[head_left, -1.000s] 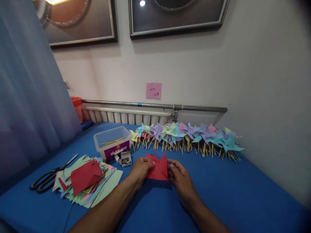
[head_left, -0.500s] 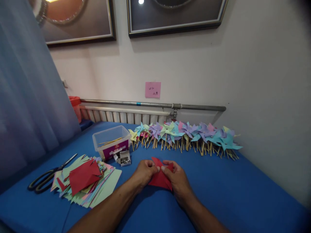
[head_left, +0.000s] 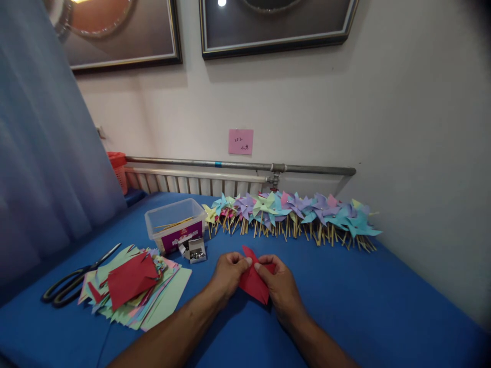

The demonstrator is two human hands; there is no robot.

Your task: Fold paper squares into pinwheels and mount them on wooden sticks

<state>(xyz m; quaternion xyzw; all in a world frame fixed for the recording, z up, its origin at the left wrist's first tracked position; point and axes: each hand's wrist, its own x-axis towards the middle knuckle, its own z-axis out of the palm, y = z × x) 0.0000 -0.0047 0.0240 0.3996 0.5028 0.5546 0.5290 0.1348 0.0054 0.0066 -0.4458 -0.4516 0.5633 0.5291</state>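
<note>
A piece of red paper (head_left: 256, 287), with cut corners folded in toward its middle, is held above the blue-covered table. My left hand (head_left: 229, 273) is closed on its left side, thumb and fingers pinching near the centre. On the right edge my right hand (head_left: 279, 281) is closed too, its thumb close to the left thumb. One red point sticks up between the hands. Whether a pin sits between the fingertips is hidden. Left of my hands stands a small white box (head_left: 197, 250) holding shiny metal pins.
A clear plastic tub (head_left: 153, 229) with thin sticks stands behind the pin box. To the left lie a stack of coloured paper (head_left: 169, 294) and black-handled scissors (head_left: 72, 283). Finished paper pinwheels (head_left: 295, 207) on sticks line the back, before a radiator (head_left: 184, 183).
The red paper has turned and tilted a little between my hands, its lower edge now slanting more. Both hands keep their grip in nearly the same place.
</note>
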